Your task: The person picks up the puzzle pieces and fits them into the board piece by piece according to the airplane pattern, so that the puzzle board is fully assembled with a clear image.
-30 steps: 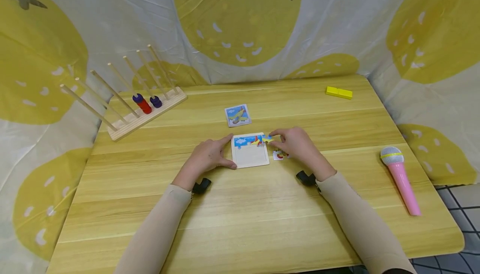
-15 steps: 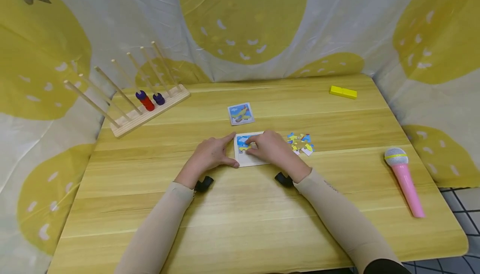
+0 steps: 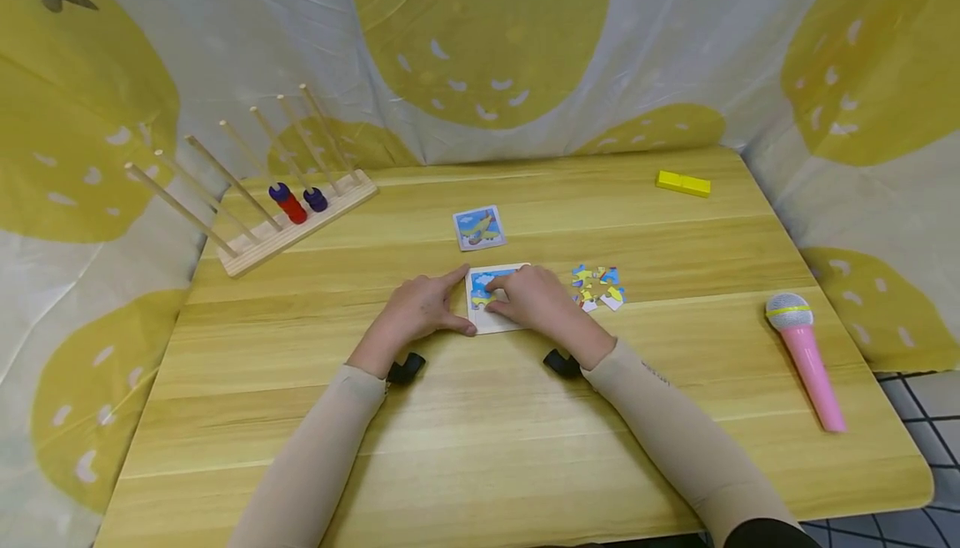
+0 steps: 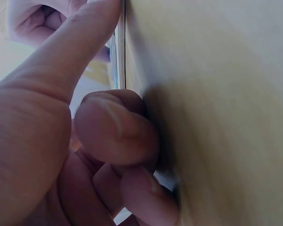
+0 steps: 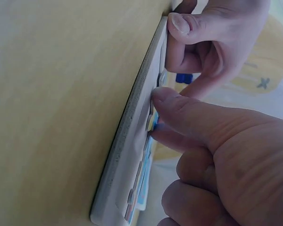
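A white-rimmed jigsaw tray (image 3: 495, 326) lies on the table, with blue sky pieces (image 3: 482, 283) along its top. My left hand (image 3: 416, 310) holds the tray's left side, index finger at the far corner and thumb at the near one. The left wrist view shows its other fingers curled close to the tabletop. Over the tray, my right hand (image 3: 542, 298) pinches a jigsaw piece (image 5: 151, 123) between thumb and index finger, right at the tray's surface. That hand hides the tray's right part. Several loose pieces (image 3: 612, 297) lie just right of the tray.
Beyond the tray lies a square airplane picture card (image 3: 478, 229). A wooden peg rack (image 3: 300, 231) with red and purple beads stands at the back left. A yellow block (image 3: 682, 183) is at the back right, a pink toy microphone (image 3: 806, 356) at the right.
From beside the tray's right edge, my right hand has moved left over it with a jigsaw piece, uncovering the loose pieces. My left hand keeps its hold on the tray.
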`<state>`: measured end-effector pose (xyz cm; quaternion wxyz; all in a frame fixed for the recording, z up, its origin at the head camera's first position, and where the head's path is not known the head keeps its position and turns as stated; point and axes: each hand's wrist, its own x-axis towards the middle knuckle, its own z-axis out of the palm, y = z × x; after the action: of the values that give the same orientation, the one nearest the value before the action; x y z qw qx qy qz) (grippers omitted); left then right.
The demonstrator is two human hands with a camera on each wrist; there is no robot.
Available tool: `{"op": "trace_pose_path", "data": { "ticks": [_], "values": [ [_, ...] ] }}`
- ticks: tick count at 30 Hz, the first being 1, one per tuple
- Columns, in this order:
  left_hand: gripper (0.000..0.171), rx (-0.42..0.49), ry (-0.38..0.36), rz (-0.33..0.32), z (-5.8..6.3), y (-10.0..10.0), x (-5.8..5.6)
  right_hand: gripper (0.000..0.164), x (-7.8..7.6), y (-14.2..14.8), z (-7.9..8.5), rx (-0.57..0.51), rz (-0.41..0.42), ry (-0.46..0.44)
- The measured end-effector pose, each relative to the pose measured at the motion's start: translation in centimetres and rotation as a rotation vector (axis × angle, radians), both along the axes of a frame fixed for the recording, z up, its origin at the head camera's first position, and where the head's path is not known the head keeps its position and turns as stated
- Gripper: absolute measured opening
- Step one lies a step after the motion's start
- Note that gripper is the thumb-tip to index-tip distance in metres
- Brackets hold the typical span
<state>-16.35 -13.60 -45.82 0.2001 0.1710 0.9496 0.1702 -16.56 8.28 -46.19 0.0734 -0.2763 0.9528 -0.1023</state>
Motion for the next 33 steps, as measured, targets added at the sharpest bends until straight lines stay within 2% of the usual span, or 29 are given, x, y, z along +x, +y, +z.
{"op": "trace_pose_path", "data": {
  "ticks": [15, 28, 33],
  "values": [
    [0.111, 0.013, -0.004, 0.000, -0.01, -0.07, 0.10, 0.037, 0.32, 0.19, 0.08, 0.021, 0.019, 0.042],
    [0.111, 0.021, 0.000, -0.003, 0.09, -0.06, 0.08, 0.022, 0.50, -0.28, 0.02, -0.072, -0.020, 0.014],
    [0.111, 0.015, -0.001, 0.002, -0.13, -0.11, 0.02, 0.014, 0.54, -0.49, -0.24, -0.113, -0.004, 0.028]
  ]
}}
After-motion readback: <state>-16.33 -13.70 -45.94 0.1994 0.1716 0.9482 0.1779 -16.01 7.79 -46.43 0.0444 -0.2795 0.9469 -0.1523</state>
